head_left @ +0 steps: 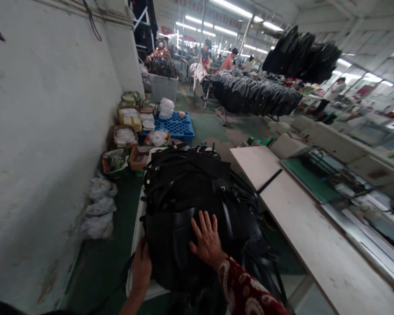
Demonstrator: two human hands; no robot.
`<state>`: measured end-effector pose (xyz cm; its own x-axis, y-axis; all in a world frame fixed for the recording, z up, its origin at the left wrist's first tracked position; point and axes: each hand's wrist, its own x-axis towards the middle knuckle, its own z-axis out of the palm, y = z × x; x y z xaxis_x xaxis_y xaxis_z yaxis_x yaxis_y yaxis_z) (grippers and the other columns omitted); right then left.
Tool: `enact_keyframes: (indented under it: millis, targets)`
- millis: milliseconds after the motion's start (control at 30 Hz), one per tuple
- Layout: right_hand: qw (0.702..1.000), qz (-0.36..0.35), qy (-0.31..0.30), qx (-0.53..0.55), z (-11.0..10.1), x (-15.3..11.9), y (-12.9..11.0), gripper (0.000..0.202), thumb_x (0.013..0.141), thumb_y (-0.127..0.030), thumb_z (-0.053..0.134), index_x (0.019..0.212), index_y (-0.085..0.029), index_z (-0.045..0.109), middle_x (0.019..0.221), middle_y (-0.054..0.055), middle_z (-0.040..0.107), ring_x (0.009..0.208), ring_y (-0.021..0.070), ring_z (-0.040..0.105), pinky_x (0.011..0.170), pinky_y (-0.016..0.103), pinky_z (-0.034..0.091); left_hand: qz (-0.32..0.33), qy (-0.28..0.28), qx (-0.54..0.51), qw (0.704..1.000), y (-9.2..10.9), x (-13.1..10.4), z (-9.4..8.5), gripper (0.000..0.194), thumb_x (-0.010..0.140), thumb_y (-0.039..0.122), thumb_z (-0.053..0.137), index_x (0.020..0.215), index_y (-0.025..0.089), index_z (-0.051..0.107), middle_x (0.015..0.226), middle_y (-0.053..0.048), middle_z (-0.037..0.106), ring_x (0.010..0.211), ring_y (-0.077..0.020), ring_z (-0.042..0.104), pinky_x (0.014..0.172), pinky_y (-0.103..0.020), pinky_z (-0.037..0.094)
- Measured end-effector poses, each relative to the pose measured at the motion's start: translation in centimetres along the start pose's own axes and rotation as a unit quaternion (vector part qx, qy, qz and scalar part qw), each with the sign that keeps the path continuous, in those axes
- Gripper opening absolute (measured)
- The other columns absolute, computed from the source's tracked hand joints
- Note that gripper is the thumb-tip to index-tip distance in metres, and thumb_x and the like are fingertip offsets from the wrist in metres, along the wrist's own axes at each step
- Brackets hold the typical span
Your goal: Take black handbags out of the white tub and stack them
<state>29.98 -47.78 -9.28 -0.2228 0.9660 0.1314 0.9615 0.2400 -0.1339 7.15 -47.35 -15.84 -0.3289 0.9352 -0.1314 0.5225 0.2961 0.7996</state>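
Note:
A large heap of black bags with straps and buckles point(184, 188) fills a white bin point(136, 232), whose rim shows on the left. My right hand point(207, 238), below a dark red patterned sleeve, lies on top of the heap with its fingers spread. At the heap's left edge, beside the bin's rim, is my left hand point(142, 264); its fingers point forward and are blurred and dark against the bags, so whether they grip anything cannot be made out.
On the right stands a white table point(282, 210) with a black strap point(269, 181) across its edge. Along the left wall lie plastic bags point(100, 210) and boxes point(139, 157). Ahead are a blue pallet point(180, 124), racks of dark garments point(256, 94) and several people.

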Motion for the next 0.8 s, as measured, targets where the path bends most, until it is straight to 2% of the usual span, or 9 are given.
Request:
enact_keyframes:
  millis: [100,167,233,333,400,533,600,700,800]
  targets:
    - [0.999,0.004,0.031,0.024,-1.7,-0.3,0.0,0.076,0.071,-0.039,0.059,0.138,-0.025,0.025,0.148,0.014,0.013,0.135,0.0336,0.008,0.104,0.059,0.010,0.083,0.073,-0.011,0.994,4.3,-2.5,-2.1,0.066,0.081,0.050,0.037,0.137,0.017,0.024,0.143,-0.012,0.030,0.131,-0.0239,0.028,0.108,-0.039,0.024]
    - [0.998,0.014,0.045,0.034,-3.2,-1.3,0.0,0.075,0.072,-0.039,0.058,0.138,-0.025,0.024,0.147,0.013,0.015,0.135,0.0324,0.009,0.105,0.058,0.011,0.155,0.081,0.025,0.984,6.5,-4.2,-1.8,0.077,0.076,0.052,0.047,0.139,0.019,0.017,0.148,-0.012,0.018,0.134,-0.0256,0.019,0.109,-0.041,0.019]
    - [0.997,0.039,0.051,0.035,-4.3,-3.3,-0.1,0.075,0.071,-0.037,0.058,0.137,-0.024,0.025,0.147,0.013,0.015,0.135,0.0325,0.010,0.104,0.058,0.011,0.147,0.062,0.058,0.985,7.1,-5.3,-0.5,0.087,0.073,0.054,0.051,0.140,0.017,0.009,0.149,-0.016,0.007,0.135,-0.0297,0.011,0.108,-0.045,0.019]
    - [0.993,0.106,0.046,0.026,-4.5,-7.2,-0.3,0.081,0.067,-0.037,0.063,0.137,-0.025,0.026,0.148,0.013,0.012,0.134,0.0351,0.011,0.102,0.061,0.013,0.101,0.048,0.084,0.990,5.2,-5.5,2.3,0.087,0.077,0.051,0.046,0.140,0.012,0.001,0.148,-0.021,-0.001,0.135,-0.0340,0.001,0.106,-0.051,0.019]
    - [0.989,0.139,0.035,0.025,-3.5,-9.5,-0.3,0.085,0.063,-0.038,0.067,0.137,-0.029,0.026,0.149,0.012,0.009,0.134,0.0370,0.011,0.101,0.063,0.014,0.107,0.047,0.090,0.989,3.5,-5.0,4.1,0.084,0.079,0.049,0.042,0.140,0.009,0.001,0.147,-0.023,-0.003,0.134,-0.0357,-0.003,0.106,-0.054,0.016]
    - [0.989,0.141,0.008,0.038,-1.0,-11.1,0.2,0.089,0.057,-0.041,0.073,0.134,-0.033,0.029,0.149,0.010,0.007,0.133,0.0403,0.008,0.099,0.066,0.012,0.115,0.046,0.064,0.990,1.6,-3.9,5.7,0.087,0.079,0.053,0.038,0.137,-0.003,0.003,0.143,-0.031,-0.011,0.132,-0.0414,-0.006,0.105,-0.057,0.010]
    - [0.990,0.134,0.007,0.050,-0.8,-10.9,0.4,0.090,0.056,-0.041,0.074,0.134,-0.033,0.030,0.149,0.010,0.007,0.133,0.0404,0.007,0.099,0.066,0.012,0.115,0.035,0.039,0.992,1.3,-4.0,5.2,0.088,0.078,0.053,0.038,0.138,-0.001,0.004,0.144,-0.030,-0.008,0.132,-0.0407,-0.006,0.105,-0.058,0.011]
    - [0.989,0.126,0.029,0.073,-2.3,-11.5,0.2,0.086,0.058,-0.037,0.072,0.134,-0.031,0.031,0.149,0.010,0.010,0.134,0.0387,0.008,0.101,0.065,0.012,0.142,0.001,0.017,0.990,0.6,-5.2,2.8,0.076,0.079,0.050,0.041,0.140,0.013,0.014,0.147,-0.021,0.013,0.135,-0.0333,0.007,0.106,-0.053,0.019]
    - [0.984,0.127,0.085,0.093,-4.3,-14.8,-0.3,0.073,0.066,-0.027,0.063,0.133,-0.026,0.033,0.147,0.010,0.017,0.134,0.0344,0.010,0.103,0.062,0.014,0.173,-0.019,0.010,0.985,-0.1,-7.6,0.1,0.069,0.080,0.048,0.042,0.139,0.020,0.019,0.144,-0.014,0.025,0.133,-0.0274,0.021,0.106,-0.046,0.025]
